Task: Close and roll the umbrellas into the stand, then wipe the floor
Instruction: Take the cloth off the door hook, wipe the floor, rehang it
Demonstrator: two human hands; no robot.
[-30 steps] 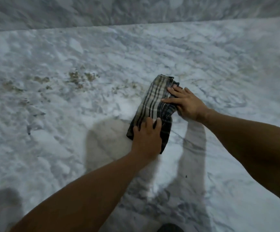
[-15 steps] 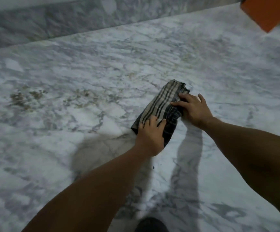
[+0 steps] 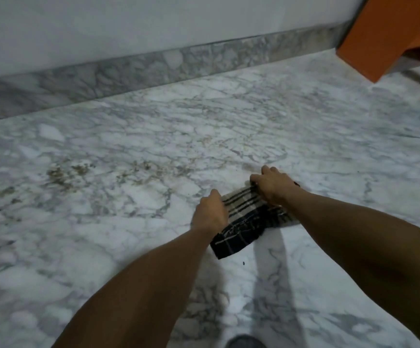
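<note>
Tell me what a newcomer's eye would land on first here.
Both hands press a folded plaid cloth on the marble floor, right of centre: the left hand at its near-left end, the right hand at its far end. Brownish dirt specks streak the floor to the left. An orange object fills the top right corner.

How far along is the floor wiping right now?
No umbrellas or stand are in view, so that part can't be judged. In hand: the left hand and right hand press a folded dark plaid cloth on the white marble floor. Left: brownish dirt specks remain to the left.
</note>
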